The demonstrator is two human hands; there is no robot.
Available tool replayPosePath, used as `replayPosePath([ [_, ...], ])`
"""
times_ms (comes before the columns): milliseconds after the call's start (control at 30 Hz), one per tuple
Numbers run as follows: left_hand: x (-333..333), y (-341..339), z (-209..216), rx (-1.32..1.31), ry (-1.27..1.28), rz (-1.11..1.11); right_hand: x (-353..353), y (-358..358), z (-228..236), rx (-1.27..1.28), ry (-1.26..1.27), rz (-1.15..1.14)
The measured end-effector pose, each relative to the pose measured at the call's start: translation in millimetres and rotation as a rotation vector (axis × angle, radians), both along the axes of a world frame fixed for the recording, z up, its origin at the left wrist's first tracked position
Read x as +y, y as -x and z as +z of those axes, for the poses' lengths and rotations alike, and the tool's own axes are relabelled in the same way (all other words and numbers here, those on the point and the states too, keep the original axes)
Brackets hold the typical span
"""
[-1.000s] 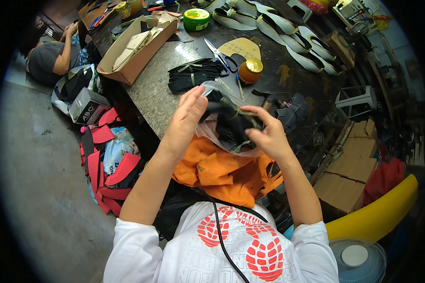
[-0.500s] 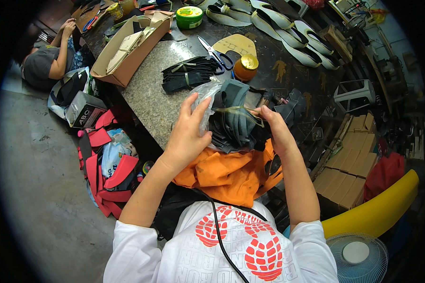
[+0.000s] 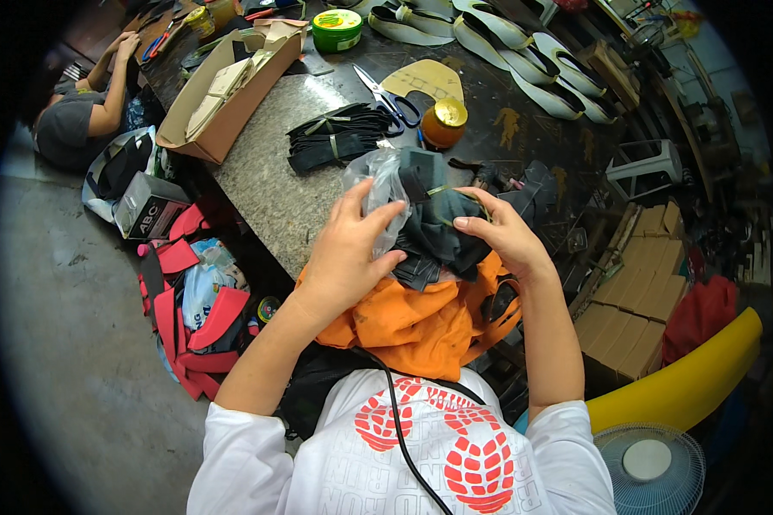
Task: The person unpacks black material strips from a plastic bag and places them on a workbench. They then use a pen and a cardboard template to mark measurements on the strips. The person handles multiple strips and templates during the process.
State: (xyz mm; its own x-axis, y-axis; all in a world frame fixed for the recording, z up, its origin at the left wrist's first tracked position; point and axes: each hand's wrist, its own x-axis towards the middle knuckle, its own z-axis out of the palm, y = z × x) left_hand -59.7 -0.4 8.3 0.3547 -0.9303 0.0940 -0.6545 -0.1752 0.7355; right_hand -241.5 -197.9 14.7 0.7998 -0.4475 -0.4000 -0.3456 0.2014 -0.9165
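A bundle of dark grey-green fabric pieces (image 3: pixel 442 210) sits between my hands at the table's near edge, with a thin pale band across it. Around its left side is a crumpled clear plastic bag (image 3: pixel 390 184). My left hand (image 3: pixel 352 249) is curved round the bag and the left of the bundle, thumb and fingers gripping it. On the other side, my right hand (image 3: pixel 502 232) grips the bundle's right edge between thumb and fingers, near the band. Below the bundle, orange cloth (image 3: pixel 404 318) lies over my lap.
Beyond lie a stack of black strips (image 3: pixel 335 137), blue-handled scissors (image 3: pixel 386 99), an orange jar (image 3: pixel 443 123), a green tub (image 3: pixel 337 31) and a cardboard box (image 3: pixel 223 94). Several shoe uppers (image 3: pixel 532 64) line the far right. A person (image 3: pixel 82 116) sits far left. A fan (image 3: pixel 648 463) stands lower right.
My right hand has moved from the stretched band at the bundle's right to grip the bundle's edge. The bundle has turned and bunched up; my left hand has shifted slightly lower on the bag.
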Motion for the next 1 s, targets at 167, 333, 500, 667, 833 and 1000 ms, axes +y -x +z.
replayPosePath([
  [167,-9.2,9.8,-1.7,-0.010,-0.023,-0.090,-8.7,-18.1,9.9,0.254,0.254,0.094],
  [333,-8.3,-1.9,-4.0,0.024,0.017,-0.084,10.6,-28.0,-5.3,0.151,0.468,-0.004],
  [500,12.4,-19.7,1.4,0.014,0.017,-0.004,-6.3,19.5,10.6,-0.080,-0.095,-0.179],
  [667,20.9,-29.0,10.8,0.034,0.028,0.048,-12.5,70.4,21.1,-0.094,-0.108,-0.200],
  [833,17.7,-30.2,15.2,-0.067,-0.007,0.065,-9.3,102.6,5.6,-0.307,-0.215,-0.446],
  [1000,11.9,-30.2,15.3,-0.034,0.052,0.138,1.9,114.3,-6.2,-0.332,-0.304,-0.505],
])
